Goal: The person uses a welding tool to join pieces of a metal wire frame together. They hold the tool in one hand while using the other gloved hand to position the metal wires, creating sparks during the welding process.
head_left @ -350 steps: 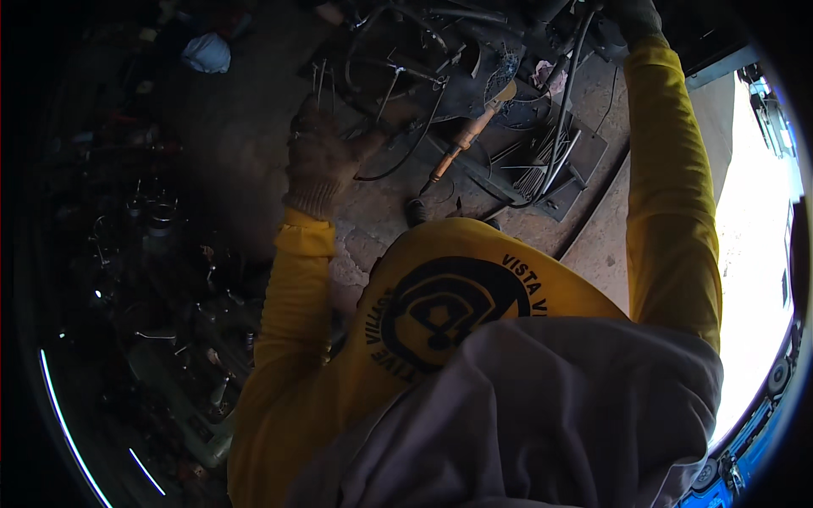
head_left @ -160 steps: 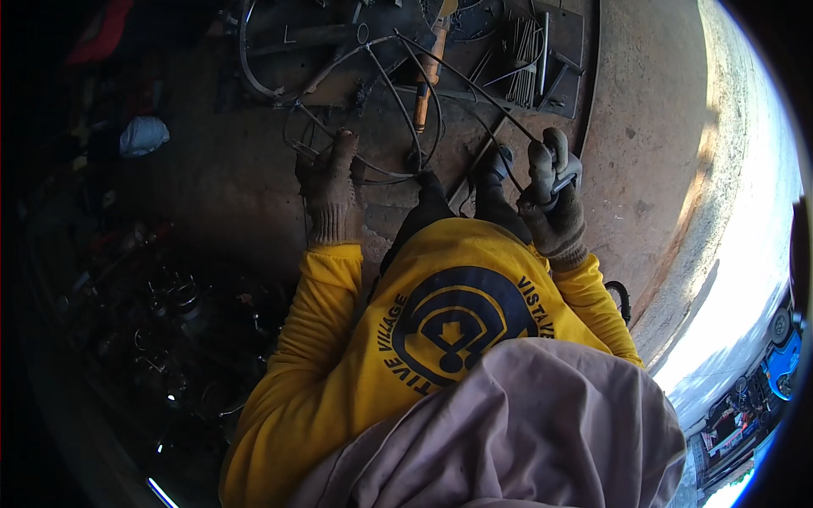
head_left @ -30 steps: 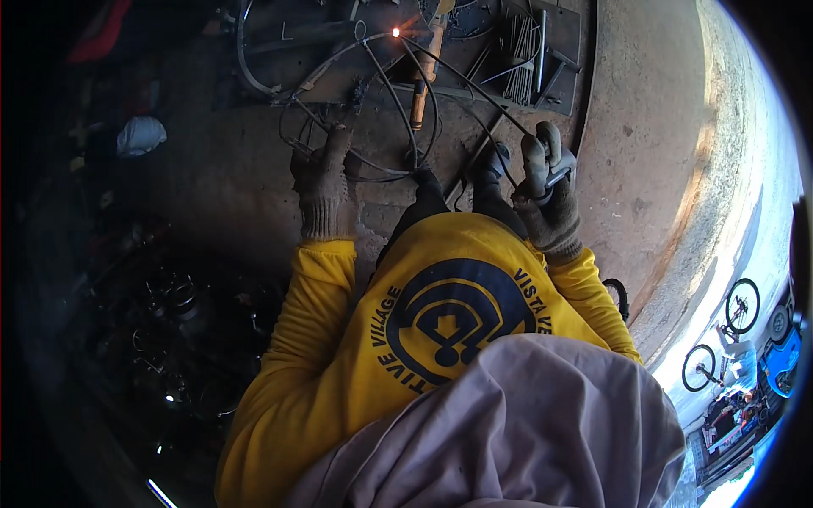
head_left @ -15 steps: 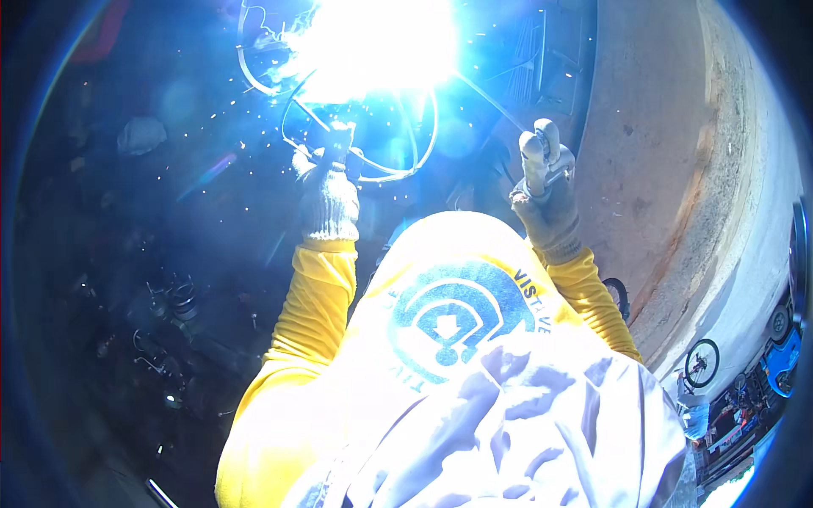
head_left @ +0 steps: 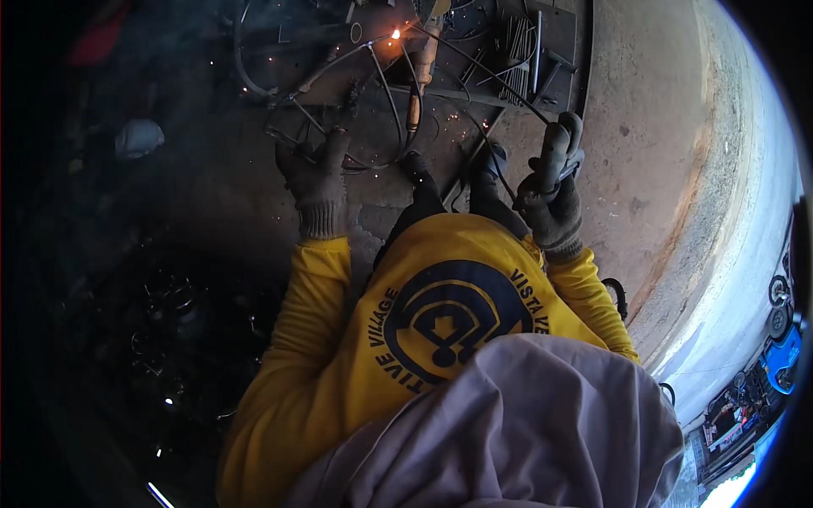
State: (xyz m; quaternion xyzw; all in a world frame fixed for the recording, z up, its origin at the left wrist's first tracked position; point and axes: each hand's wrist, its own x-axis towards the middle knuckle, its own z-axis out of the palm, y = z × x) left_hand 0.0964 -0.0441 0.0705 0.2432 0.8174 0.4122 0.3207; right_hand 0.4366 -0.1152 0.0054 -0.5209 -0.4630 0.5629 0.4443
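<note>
Both my hands wear grey knit gloves. My left hand [head_left: 319,182] is closed on the near end of a frame of thin metal rods [head_left: 330,67], though its fingers are partly dark. Curved and straight rods run from that hand to a small glowing orange spot [head_left: 395,35] at the far joint. In my right hand [head_left: 552,207] is a welding electrode holder [head_left: 555,150], gripped with the fingers wrapped round it. A thin dark electrode [head_left: 483,69] slants from its jaws toward the far left, its tip close to the glowing spot.
Beyond the frame lies an orange-brown tool [head_left: 425,63] on a dark metal surface. A bundle of thin rods [head_left: 515,55] sits farther right. Dark cables trail near my feet. At left are a pale lump [head_left: 140,138] and dark clutter; a blue vehicle [head_left: 780,360] stands far right.
The blinding white-blue arc has gone out, leaving a small orange glow and a few sparks. The rods and bench show now. My hands have hardly moved.
</note>
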